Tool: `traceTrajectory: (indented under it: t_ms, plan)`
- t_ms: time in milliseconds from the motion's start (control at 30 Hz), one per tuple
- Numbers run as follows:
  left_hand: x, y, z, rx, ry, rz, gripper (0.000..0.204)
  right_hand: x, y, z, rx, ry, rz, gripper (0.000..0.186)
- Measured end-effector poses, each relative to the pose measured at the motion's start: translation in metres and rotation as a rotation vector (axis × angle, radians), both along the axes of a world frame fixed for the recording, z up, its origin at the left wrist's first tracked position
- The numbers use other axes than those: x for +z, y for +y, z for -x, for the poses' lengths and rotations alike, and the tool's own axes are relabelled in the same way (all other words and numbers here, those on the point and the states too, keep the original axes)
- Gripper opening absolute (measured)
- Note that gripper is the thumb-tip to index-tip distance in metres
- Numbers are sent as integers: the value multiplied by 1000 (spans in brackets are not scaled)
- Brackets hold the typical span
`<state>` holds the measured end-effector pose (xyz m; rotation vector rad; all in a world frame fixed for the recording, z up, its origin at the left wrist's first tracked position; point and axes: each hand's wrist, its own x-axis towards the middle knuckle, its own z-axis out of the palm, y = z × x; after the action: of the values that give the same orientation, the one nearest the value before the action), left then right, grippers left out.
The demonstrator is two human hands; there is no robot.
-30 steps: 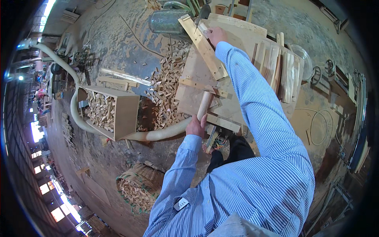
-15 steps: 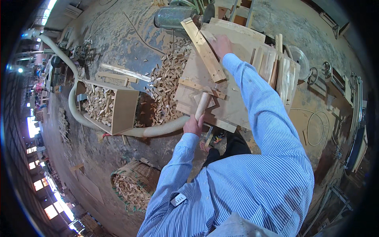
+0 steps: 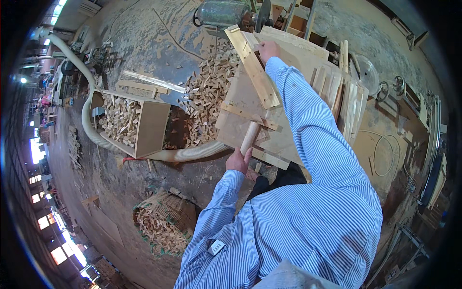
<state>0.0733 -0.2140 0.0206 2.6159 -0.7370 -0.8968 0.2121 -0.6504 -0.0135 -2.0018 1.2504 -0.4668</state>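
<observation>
My left hand (image 3: 237, 160) is wrapped round the near end of a thick round wooden handle (image 3: 249, 137), which slants over the front of a flat board-topped work surface (image 3: 284, 120). Its far end meets a narrow wooden strip (image 3: 248, 115) with a screw or hole in it. Farther off, my right hand (image 3: 269, 50) has curled fingers by the far part of a long wooden plank (image 3: 252, 67). A small pale wood piece (image 3: 250, 39) shows between its fingertips and the plank; whether the fingers grip it is hard to tell.
A green motor (image 3: 217, 13) and a dark round blade (image 3: 263, 17) stand beyond the board. Wooden strips (image 3: 339, 96) are stacked at right. Offcuts (image 3: 207, 96) heap on the floor at left, near an offcut-filled wooden box (image 3: 154, 127), a pale hose (image 3: 190, 153) and a wicker basket (image 3: 178, 209).
My right hand has moved slightly away from me and leftward, nearer the plank, with the pale piece shifted the same way. My left hand keeps its hold on the handle. The whole view has shifted slightly.
</observation>
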Motion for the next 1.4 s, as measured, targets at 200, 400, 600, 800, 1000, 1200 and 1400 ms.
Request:
traceTrajectory:
  t_ms: [200,400,600,800,1000,1200,1400]
  plan:
    - [1,-2,0,6,25,-36,61,-5,-10,-11,34,11,47,27]
    - [-6,-16,-3,-1,-18,-10,57,-6,-23,-14,19,1,85,27]
    - [-8,-55,-13,1,-32,-1,56,1,-59,-21,14,-21,91,26]
    - [-13,-94,-20,-9,-88,64,59,1,-102,-31,54,-37,105,21]
    - [-20,-109,-24,5,-102,64,60,-1,-110,-28,45,-24,243,26]
    - [-18,-107,-23,-19,-99,67,58,8,-106,1,-75,-173,-150,28]
    - [-17,-81,-17,-48,-146,43,59,13,-90,37,1,-241,-218,23]
